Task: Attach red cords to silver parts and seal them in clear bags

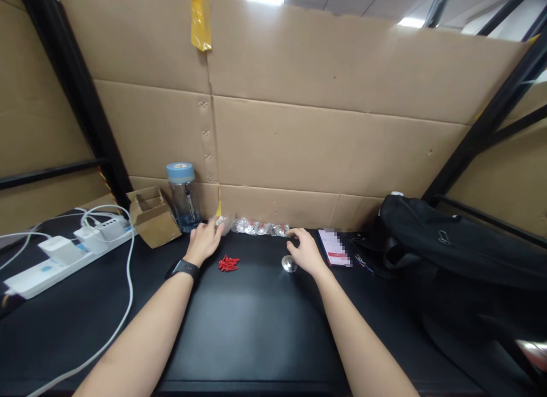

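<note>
My left hand, with a dark watch on the wrist, reaches to the back of the black table. Its thumb and fingers close on a crumpled clear plastic bag, slightly blurred. Just in front of that hand lies a small pile of red pieces, too small to name. My right hand hovers with thumb and forefinger apart, holding nothing that I can see. Its fingertips are near the right end of a row of clear packets with silvery contents. Beside the right thumb sits a shiny round metal piece.
On the left are a white power strip with chargers and a looping cable, an open cardboard box and a blue-lidded bottle. A phone and a black backpack lie right. Cardboard walls stand behind.
</note>
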`<state>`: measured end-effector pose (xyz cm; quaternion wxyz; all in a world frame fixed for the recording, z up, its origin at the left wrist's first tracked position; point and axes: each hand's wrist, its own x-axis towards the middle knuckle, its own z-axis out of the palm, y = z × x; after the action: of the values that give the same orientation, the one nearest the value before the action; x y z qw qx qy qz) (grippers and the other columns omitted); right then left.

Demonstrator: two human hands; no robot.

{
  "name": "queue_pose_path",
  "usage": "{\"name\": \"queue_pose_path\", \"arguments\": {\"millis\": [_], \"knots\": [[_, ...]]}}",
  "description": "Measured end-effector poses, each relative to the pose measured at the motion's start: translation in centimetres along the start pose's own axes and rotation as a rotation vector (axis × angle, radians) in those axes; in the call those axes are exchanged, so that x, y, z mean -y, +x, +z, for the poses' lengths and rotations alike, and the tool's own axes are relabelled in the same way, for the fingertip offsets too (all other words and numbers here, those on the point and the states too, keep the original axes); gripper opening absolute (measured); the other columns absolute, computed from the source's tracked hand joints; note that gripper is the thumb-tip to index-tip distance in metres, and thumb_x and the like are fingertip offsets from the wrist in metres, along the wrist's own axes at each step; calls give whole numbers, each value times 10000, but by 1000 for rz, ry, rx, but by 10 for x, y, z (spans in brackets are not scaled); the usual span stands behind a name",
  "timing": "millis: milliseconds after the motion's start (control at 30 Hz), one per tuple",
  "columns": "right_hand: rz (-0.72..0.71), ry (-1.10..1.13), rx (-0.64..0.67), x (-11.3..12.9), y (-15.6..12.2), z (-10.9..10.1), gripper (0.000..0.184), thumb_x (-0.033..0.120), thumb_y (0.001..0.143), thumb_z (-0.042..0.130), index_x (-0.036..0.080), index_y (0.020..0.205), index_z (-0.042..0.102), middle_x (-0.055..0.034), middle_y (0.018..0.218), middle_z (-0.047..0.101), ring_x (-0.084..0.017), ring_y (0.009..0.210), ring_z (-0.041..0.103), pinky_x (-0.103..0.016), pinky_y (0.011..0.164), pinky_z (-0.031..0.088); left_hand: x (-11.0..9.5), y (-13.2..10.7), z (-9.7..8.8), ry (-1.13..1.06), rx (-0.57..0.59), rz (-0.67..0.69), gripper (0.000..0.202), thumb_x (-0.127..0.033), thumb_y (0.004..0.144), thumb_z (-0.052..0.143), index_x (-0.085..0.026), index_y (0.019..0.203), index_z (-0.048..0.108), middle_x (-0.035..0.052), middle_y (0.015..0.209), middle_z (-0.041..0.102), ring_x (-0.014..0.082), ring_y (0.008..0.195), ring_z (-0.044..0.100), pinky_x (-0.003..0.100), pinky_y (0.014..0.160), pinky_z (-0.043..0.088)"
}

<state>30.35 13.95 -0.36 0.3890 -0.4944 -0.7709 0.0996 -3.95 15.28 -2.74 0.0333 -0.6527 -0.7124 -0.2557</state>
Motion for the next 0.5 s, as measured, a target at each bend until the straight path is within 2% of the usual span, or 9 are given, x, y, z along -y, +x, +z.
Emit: {"name": "queue_pose_path", "arguments": {"millis": [133, 267, 367, 500], "knots": [[44, -222, 118, -7, 15, 4, 385, 147, 815, 586, 225, 1188, 641, -101, 1248, 621, -260, 1145, 559, -389, 973, 417, 3, -2, 5, -156, 59, 0, 601, -559, 1009, 256, -241, 1503, 383, 131, 1312, 661, 339, 1286, 492, 536, 1042, 337], [59, -311, 315, -11, 38, 20, 571, 210, 785, 675, 258, 1342, 561, -109, 1502, 475, -302, 1338, 445, -432, 1011, 375, -1, -4, 9, -231, 62, 20, 605, -557, 1008, 267, -240, 1514, 361, 137, 1352, 630, 346, 1328, 444, 565, 1071, 275], [71, -353, 351, -11, 52, 29, 426, 213, 864, 604, 262, 1286, 617, -100, 1341, 631, -278, 1242, 550, -414, 982, 383, -3, -3, 6, -264, -14, 29, 581, -550, 1006, 294, -230, 1479, 403, 143, 1391, 592, 345, 1319, 446, 563, 1061, 292], [85, -352, 330, -7, 60, 27, 251, 208, 903, 574, 235, 1099, 728, -104, 1123, 738, -262, 1089, 654, -348, 902, 422, -11, -3, -8, -319, -205, 42, 465, -493, 1009, 332, -234, 1342, 530, 122, 1342, 610, 318, 1252, 502, 513, 1016, 370]]}}
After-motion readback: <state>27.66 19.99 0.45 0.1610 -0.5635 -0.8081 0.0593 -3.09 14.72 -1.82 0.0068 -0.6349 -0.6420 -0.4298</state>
